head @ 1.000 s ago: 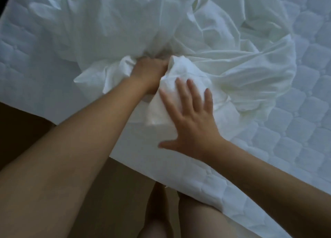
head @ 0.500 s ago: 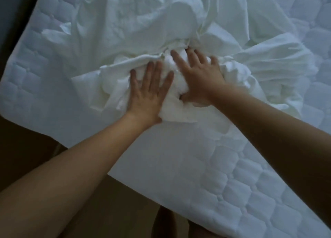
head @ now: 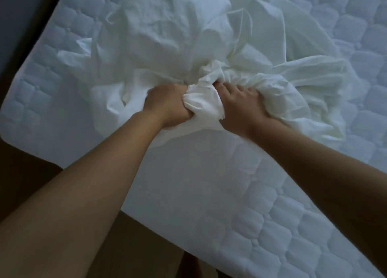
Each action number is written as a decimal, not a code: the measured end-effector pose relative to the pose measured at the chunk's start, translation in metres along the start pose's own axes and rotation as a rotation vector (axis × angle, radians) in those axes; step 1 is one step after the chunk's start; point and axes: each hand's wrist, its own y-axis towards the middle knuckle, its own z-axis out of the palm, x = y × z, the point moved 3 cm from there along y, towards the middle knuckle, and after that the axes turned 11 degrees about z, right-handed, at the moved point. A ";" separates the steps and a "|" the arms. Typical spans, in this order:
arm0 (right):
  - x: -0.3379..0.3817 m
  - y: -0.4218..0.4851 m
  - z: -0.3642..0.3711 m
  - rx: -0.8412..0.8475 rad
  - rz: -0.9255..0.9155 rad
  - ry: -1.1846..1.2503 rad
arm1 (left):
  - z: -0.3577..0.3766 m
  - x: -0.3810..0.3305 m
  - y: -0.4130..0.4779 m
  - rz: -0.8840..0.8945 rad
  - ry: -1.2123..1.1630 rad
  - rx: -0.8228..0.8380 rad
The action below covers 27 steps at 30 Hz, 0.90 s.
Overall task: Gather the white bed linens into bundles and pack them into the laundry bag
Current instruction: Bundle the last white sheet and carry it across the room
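A crumpled white bed sheet (head: 171,39) lies bunched in a heap on the quilted white mattress (head: 209,183). My left hand (head: 167,105) is curled into a fist around a gathered wad of the sheet near the heap's front. My right hand (head: 240,106) sits just to its right, fingers dug into the same bunched fabric and gripping it. A fold of cloth bulges up between the two hands. No laundry bag is in view.
The mattress corner (head: 12,118) ends at the left, with dark floor (head: 18,162) beyond it and below its front edge. Bare quilted surface stretches toward the right (head: 366,47). My legs show at the bottom (head: 188,267).
Half a second ago both hands lay flat with spread fingers on the sheet. Now both have curled and gripped the fabric, pulling it into a tighter bunch.
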 end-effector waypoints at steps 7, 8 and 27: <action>0.005 -0.059 -0.011 0.648 -0.065 0.309 | 0.014 -0.017 -0.066 -0.157 -0.363 0.643; 0.008 -0.070 -0.003 0.761 -0.078 0.325 | 0.017 -0.021 -0.080 -0.189 -0.364 0.757; 0.013 -0.087 -0.034 0.063 -0.097 -0.003 | 0.046 -0.014 -0.047 0.228 0.244 0.343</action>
